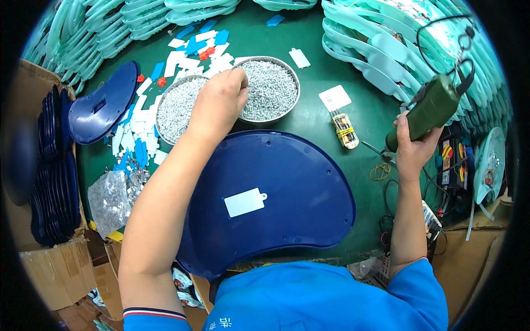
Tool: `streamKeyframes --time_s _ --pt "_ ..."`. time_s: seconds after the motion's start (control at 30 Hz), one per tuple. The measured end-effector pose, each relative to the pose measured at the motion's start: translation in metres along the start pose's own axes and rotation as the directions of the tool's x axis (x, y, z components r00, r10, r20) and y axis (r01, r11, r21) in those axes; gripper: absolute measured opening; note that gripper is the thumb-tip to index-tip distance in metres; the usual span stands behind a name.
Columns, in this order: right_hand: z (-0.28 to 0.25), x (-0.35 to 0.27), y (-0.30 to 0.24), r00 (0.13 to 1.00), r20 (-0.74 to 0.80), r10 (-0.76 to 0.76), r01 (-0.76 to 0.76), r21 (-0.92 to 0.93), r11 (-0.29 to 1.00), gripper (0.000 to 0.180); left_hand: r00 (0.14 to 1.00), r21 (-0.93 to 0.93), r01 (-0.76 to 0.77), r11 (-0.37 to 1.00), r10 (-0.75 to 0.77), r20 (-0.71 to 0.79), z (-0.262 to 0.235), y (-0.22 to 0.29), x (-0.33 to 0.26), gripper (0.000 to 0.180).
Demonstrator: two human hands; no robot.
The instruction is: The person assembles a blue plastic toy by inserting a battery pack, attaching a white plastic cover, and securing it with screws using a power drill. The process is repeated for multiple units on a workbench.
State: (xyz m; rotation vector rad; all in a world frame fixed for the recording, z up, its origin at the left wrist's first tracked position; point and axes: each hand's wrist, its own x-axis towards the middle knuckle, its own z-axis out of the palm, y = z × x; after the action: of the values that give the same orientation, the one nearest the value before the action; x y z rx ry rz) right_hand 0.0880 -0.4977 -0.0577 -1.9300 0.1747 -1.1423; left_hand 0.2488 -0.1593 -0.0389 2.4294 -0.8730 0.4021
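Head view: green screwdriver point(433, 107) (tilted) sits in the right hand point(414, 150).

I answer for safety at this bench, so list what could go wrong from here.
Small metal pieces could spill: the left hand is at the two round bowls, which are well filled.
The black cable by the green handheld tool in the right hand might snag on the pale green shells near it.
The white plate on the large blue panel might slide if bumped; whether it is fixed, I cannot tell.
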Motion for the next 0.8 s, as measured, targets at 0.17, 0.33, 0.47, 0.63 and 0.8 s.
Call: streamKeyframes --time_s 0.17,0.33,0.47,0.63,0.8 --pt "0.012 0.028 -0.077 0.993 0.061 0.100 -0.114 0.312 0.943 0.034 0.999 -0.099 -0.019 0.995 0.023 0.037 -0.009 0.003 -0.008 0.010" --pt "0.013 0.020 -0.132 0.920 0.295 0.259 -0.380 0.834 0.399 0.058 0.988 -0.349 -0.002 0.937 0.055 0.143 -0.029 0.056 -0.037 0.010" --pt "0.035 -0.011 -0.151 0.847 0.526 0.080 -0.531 0.827 0.186 0.067 0.966 -0.425 -0.066 0.903 0.164 0.198 -0.041 0.086 -0.097 0.011" --pt "0.045 -0.039 -0.160 0.829 0.533 -0.170 -0.434 0.804 0.406 0.093 0.980 -0.414 -0.030 0.910 0.109 0.169 -0.048 0.100 -0.143 0.016" --pt "0.050 -0.055 -0.187 0.791 0.610 -0.046 -0.520 0.710 0.474 0.104 0.990 -0.411 -0.017 0.912 0.073 0.120 -0.056 0.108 -0.164 0.017"
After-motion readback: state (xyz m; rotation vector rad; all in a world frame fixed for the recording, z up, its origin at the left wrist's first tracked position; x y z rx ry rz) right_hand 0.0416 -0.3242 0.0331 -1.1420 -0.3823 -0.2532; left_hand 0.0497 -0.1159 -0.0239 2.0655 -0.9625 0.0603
